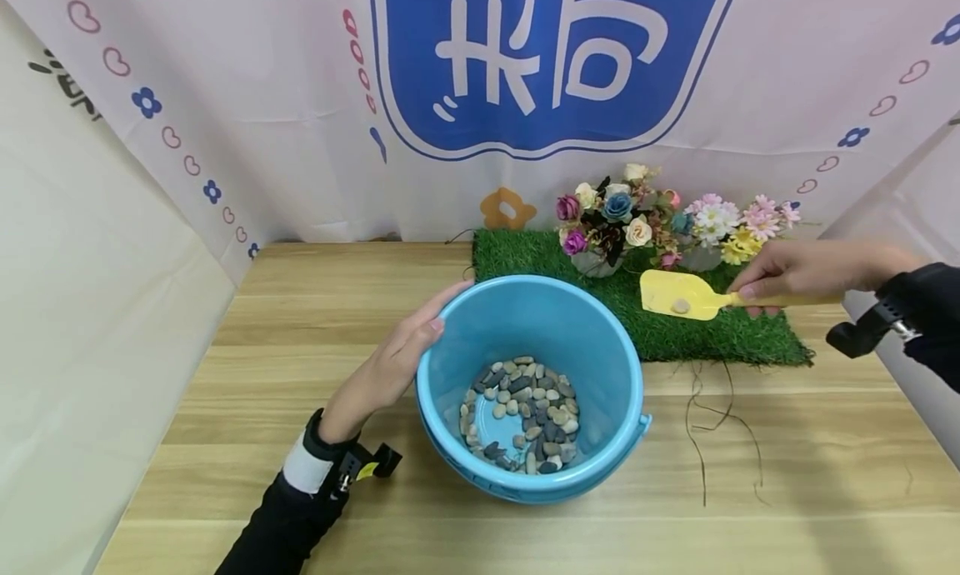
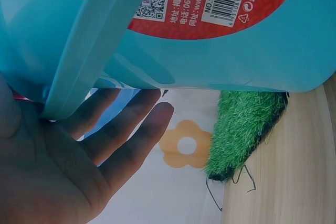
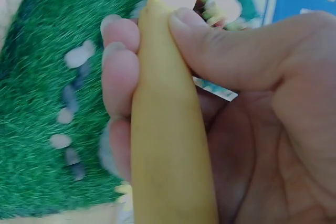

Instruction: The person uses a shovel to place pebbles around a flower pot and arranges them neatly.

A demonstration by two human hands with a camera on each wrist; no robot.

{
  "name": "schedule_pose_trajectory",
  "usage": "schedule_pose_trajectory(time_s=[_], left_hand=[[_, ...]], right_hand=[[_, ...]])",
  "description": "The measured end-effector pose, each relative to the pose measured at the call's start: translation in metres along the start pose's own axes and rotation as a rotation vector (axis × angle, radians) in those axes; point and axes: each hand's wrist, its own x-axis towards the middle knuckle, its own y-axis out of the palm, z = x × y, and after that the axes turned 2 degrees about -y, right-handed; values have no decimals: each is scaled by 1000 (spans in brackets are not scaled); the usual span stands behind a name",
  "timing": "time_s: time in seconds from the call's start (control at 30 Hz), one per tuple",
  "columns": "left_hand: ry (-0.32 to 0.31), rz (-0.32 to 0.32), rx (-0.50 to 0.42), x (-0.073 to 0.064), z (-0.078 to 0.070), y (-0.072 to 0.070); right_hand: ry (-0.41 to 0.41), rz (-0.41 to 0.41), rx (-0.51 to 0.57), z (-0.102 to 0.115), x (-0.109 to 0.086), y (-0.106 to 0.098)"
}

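A light-blue bucket (image 1: 525, 285) stands on the table, with grey and tan pebbles (image 1: 543, 408) over part of its bottom. My left hand (image 1: 396, 358) rests against the bucket's left side, thumb at the rim. Its fingers reach fairly straight along the outside, and the bucket's handle (image 2: 97, 40) crosses by the palm in the left wrist view. My right hand (image 1: 810, 275) grips the handle of a small yellow shovel (image 1: 697, 296) above the turf. One tan pebble (image 1: 680, 306) lies on the shovel's blade.
Artificial turf (image 1: 720, 337) lies behind and right of the bucket. Light and dark pebbles (image 3: 64, 115) form a line on it. Potted artificial flowers (image 1: 618, 217) stand at its back edge. Loose dark threads (image 1: 697, 442) lie on the wooden table (image 1: 315, 325). A printed cloth (image 1: 300, 142) hangs behind.
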Motion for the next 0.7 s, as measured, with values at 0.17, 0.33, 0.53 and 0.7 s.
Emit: schedule_pose_trajectory(time_s=[0.17, 0.33, 0.53, 0.7], left_hand=[[0, 1, -21, -1, 23, -4], [7, -6, -4, -1, 27, -5], [8, -11, 3, -1, 27, -5], [3, -8, 10, -1, 26, -5]], right_hand=[[66, 7, 41, -21, 4, 14], [182, 37, 30, -36, 9, 25], [271, 31, 9, -44, 13, 29], [322, 38, 31, -43, 17, 27]])
